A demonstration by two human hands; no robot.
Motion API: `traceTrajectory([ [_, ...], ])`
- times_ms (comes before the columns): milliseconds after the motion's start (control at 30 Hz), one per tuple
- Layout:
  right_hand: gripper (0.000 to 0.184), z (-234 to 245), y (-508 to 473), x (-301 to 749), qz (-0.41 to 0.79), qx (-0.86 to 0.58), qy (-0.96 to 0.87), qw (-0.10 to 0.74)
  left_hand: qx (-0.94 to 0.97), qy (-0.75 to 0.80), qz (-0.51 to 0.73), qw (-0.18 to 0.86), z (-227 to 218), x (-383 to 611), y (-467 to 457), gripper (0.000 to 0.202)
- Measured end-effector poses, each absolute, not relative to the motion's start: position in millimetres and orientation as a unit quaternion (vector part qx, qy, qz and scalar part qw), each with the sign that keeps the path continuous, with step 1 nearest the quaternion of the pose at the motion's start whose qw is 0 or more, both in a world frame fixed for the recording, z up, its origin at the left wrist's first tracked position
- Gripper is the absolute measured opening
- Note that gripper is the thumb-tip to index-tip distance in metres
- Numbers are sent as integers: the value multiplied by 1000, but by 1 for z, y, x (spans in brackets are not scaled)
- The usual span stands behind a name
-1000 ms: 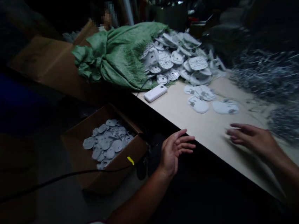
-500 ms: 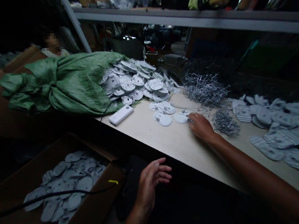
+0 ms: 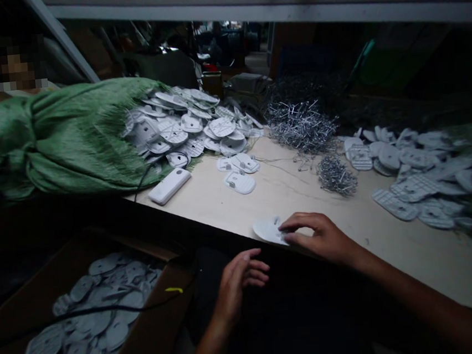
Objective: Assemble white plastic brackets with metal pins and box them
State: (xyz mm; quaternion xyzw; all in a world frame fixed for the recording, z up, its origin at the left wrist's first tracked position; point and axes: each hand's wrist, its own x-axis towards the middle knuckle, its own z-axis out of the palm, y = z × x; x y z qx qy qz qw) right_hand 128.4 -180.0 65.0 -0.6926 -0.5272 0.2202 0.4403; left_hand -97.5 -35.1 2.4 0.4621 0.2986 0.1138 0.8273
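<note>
My right hand (image 3: pixel 321 238) rests at the near edge of the pale table (image 3: pixel 297 204), its fingers pinched on a flat white plastic piece (image 3: pixel 268 229) that lies on the edge. My left hand (image 3: pixel 240 279) hovers just below the table edge, fingers loosely spread and holding nothing. Two more white pieces (image 3: pixel 240 182) lie further out on the table. A big heap of the same white pieces (image 3: pixel 185 126) spills from a green woven sack (image 3: pixel 52 139).
A cardboard box (image 3: pixel 86 314) holding several white pieces sits low at the left, with a black cable across it. A white power bank (image 3: pixel 169 185) lies by the sack. Heaps of metal wire clips (image 3: pixel 302 126) and another pile of white pieces (image 3: pixel 414 171) lie at the right. A person sits behind the sack.
My right hand has drawn one white piece from mid-table back to the near edge. The view has shifted left and down slightly. My left hand has hardly moved.
</note>
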Motion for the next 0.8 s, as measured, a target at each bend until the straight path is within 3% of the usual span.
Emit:
traceTrajectory([
  [167, 20, 96, -206, 90, 386, -595, -486, 511, 357, 238, -11, 903, -9, -96, -52, 67],
  [367, 22, 104, -216, 77, 346, -540, -602, 476, 233, 100, -225, 941, -15, -89, -66, 102],
  [667, 42, 97, -221, 83, 207, -540, -741, 340, 234, 115, -203, 944, -1, -73, -50, 88],
  [800, 36, 89, -235, 110, 174, -583, -681, 408, 290, 127, -149, 937, 3, -78, -41, 78],
])
